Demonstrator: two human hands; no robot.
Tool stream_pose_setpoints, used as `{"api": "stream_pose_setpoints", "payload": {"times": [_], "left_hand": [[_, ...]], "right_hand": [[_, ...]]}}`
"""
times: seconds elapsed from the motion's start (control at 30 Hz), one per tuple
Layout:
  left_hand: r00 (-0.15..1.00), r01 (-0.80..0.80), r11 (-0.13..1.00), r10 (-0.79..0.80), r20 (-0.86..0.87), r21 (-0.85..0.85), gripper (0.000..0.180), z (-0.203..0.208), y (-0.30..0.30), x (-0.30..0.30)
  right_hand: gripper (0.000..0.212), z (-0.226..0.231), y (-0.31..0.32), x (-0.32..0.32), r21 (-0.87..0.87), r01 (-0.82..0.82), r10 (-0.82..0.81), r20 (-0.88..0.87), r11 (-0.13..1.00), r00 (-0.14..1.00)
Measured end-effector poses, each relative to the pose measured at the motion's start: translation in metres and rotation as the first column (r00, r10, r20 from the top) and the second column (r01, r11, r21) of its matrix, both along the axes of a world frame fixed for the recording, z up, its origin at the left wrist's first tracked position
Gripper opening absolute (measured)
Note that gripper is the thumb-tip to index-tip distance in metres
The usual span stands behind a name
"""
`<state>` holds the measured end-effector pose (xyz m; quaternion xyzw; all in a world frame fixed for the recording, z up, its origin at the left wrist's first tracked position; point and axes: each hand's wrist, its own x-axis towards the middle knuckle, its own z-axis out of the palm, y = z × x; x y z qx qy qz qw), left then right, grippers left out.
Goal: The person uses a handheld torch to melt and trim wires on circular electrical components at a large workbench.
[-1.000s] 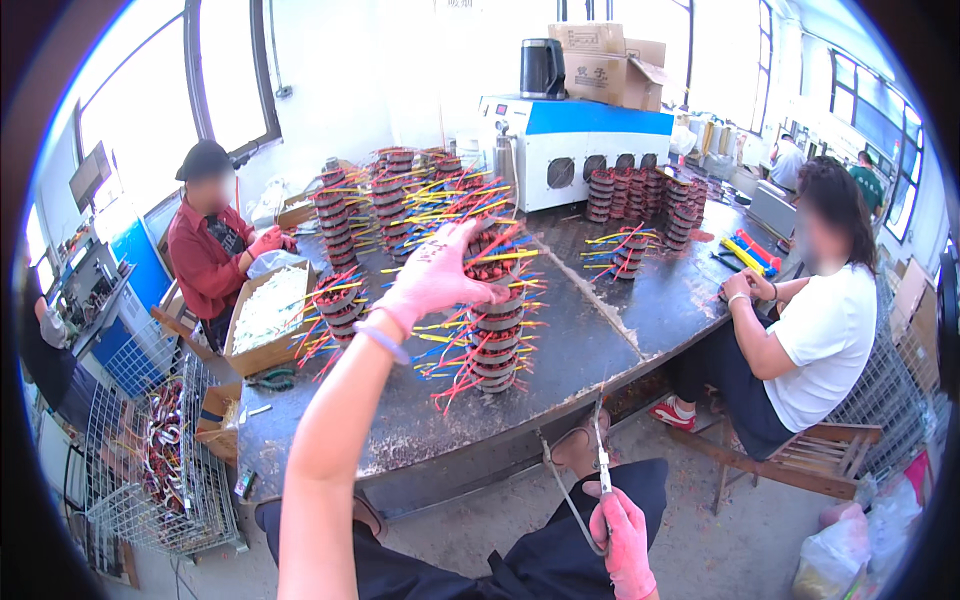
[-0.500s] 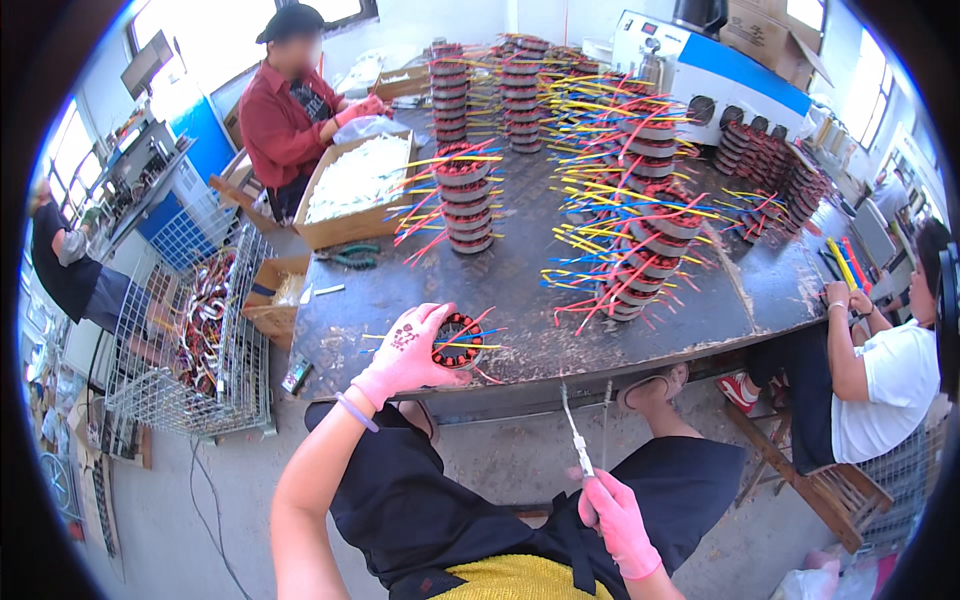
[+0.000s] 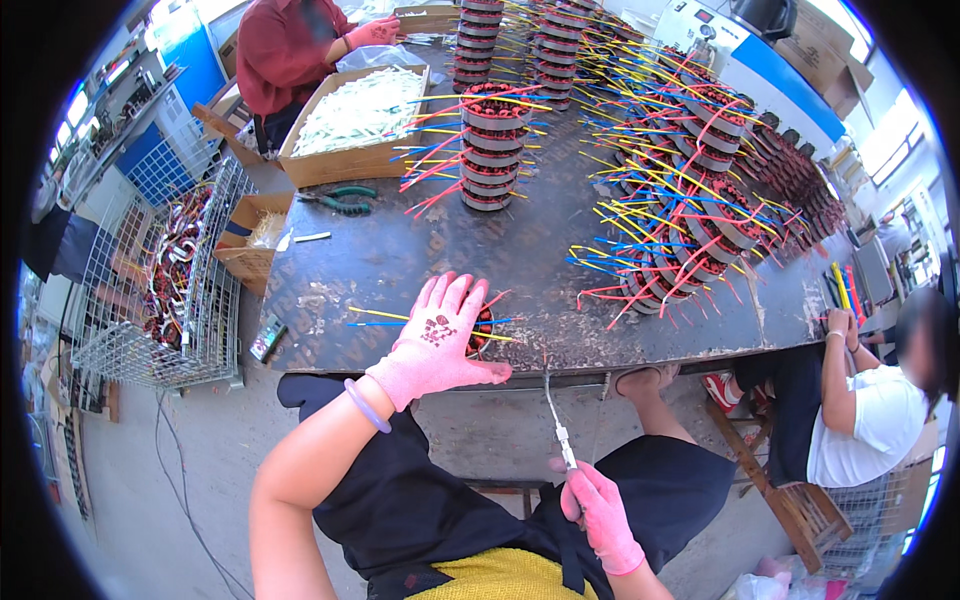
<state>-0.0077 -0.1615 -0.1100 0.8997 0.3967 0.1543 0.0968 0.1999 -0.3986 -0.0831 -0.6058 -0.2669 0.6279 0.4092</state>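
At the table's front edge lies a motor stator [image 3: 484,328], a ring with red windings and yellow, blue and red leads. My left hand [image 3: 437,335], in a pink glove, is cupped round it, fingers on its far side and thumb on the near side. The palm hides much of the ring. My right hand [image 3: 601,515], also gloved in pink, is closed on a slim white-and-silver tool [image 3: 563,440] over my lap. Its thin tip points up toward the table edge, apart from the stator. The tool's exact kind cannot be made out.
Stator stacks [image 3: 492,150] with coloured leads rise on the dark table [image 3: 380,250]; more crowd the right side. Left are green-handled pliers [image 3: 345,203], a carton [image 3: 350,165] of white pieces and a wire cage [image 3: 150,330]. Co-workers sit across in red [image 3: 280,60] and at right [image 3: 865,400].
The view has tilted down and shifted. My left hand has turned further over the stator, its fingers straighter, covering more of it. My right hand still holds the tool near my lap.
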Motion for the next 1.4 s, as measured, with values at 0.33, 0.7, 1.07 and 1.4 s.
{"api": "stream_pose_setpoints", "payload": {"times": [0.33, 0.7, 1.07, 1.4], "left_hand": [[0.971, 0.222, 0.974, -0.224, 0.080, 0.037, 0.100, 0.016, 0.003, -0.009], [0.889, 0.450, 0.893, -0.449, -0.091, -0.005, 0.092, 0.019, 0.004, -0.012], [0.919, 0.390, 0.920, -0.392, 0.044, 0.048, 0.085, 0.022, 0.009, -0.016], [0.988, 0.120, 0.992, -0.124, 0.096, 0.045, 0.101, 0.005, -0.001, -0.002]], "right_hand": [[0.036, 0.001, -0.003, 0.006, -0.016, 0.029, -0.030, -0.055, 0.999, 0.998], [0.037, 0.006, -0.005, 0.008, 0.014, 0.038, -0.038, 0.008, 0.999, 0.999], [0.036, 0.002, -0.009, 0.007, 0.009, 0.042, -0.042, 0.021, 0.999, 0.999], [0.037, -0.003, -0.010, 0.008, 0.019, 0.022, -0.022, -0.015, 1.000, 1.000]]}}
